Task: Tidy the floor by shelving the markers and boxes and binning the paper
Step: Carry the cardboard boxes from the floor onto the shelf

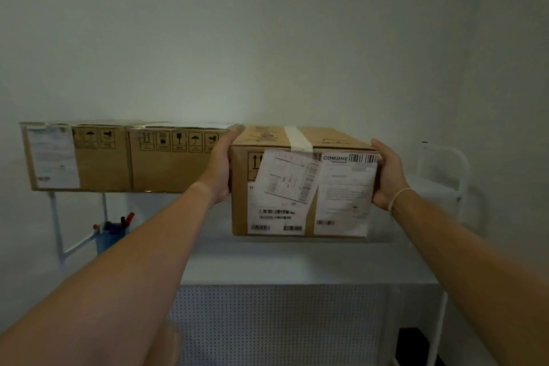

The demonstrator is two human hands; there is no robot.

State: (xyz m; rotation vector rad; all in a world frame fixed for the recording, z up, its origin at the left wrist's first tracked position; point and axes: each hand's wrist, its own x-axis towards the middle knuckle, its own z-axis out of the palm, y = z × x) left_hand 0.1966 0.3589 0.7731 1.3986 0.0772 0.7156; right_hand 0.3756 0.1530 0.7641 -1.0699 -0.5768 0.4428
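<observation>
I hold a brown cardboard box (300, 187), covered with white shipping labels and sealed with pale tape, out in front of me at shelf height. My left hand (221, 169) grips its left side and my right hand (387, 175) grips its right side. Its underside hangs above the white shelf top (297, 264). Two more cardboard boxes (80, 157) (175, 160) stand side by side to the left, against the wall. A blue cup of markers (111, 233) sits lower down at the left, below those boxes.
A white perforated panel (276, 324) forms the front of the shelf unit beneath the box. A white tube frame (445, 169) stands at the right by the wall. Something dark (413, 345) lies on the floor at the lower right.
</observation>
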